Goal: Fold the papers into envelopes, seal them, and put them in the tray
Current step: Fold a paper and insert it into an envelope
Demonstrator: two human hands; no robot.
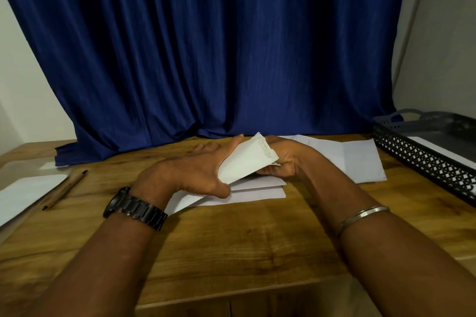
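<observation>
A white envelope is lifted just above the middle of the wooden table, tilted with its flap end up. My left hand grips its lower left end, thumb underneath. My right hand pinches its right end near the flap. Beneath them lies a small stack of folded white papers. More flat white sheets lie to the right. The black perforated tray stands at the right edge with a white envelope inside.
A brown pencil lies at the left beside a white sheet. A dark blue curtain hangs behind the table, its hem on the tabletop. I wear a black watch on the left wrist, a metal bangle on the right.
</observation>
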